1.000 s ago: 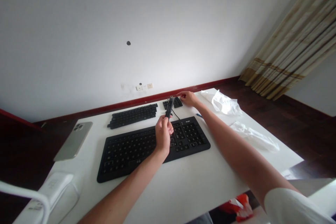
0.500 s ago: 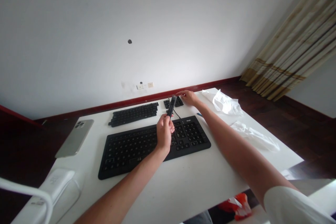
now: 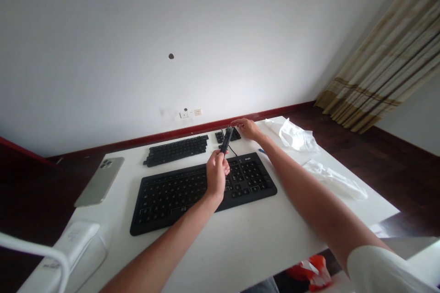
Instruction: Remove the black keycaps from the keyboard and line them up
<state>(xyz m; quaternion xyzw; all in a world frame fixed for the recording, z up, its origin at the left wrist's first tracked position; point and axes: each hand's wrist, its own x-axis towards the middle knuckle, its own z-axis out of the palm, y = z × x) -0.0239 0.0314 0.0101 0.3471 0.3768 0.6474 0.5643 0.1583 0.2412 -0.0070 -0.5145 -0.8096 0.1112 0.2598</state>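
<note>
My left hand [image 3: 216, 174] is closed round a slim black stick-like tool [image 3: 226, 141], which points up and away over the keyboard. Its glossy far end is too small to make out. Beneath the hand lies a black keyboard [image 3: 175, 194] with its keys' square mounts showing bare. My right hand [image 3: 245, 127] reaches to the far edge of the table, by a small group of black keycaps [image 3: 235, 134]. Its fingertips are bent together close to the tool's tip; whatever they pinch is hidden. A larger block of black keycaps [image 3: 177, 150] lies behind the keyboard, to the left.
A phone [image 3: 101, 182] lies face down at the white table's [image 3: 254, 242] left edge. Nearer is a white power strip [image 3: 74, 242] with a cable. Crumpled white plastic bags [image 3: 297, 136] lie on the right. Behind stands a wall with sockets [image 3: 197, 112].
Both hands keep nearly the same place and grip. The whole view has shifted very slightly, and the tool's far end is tilted a little differently near the right fingertips.
</note>
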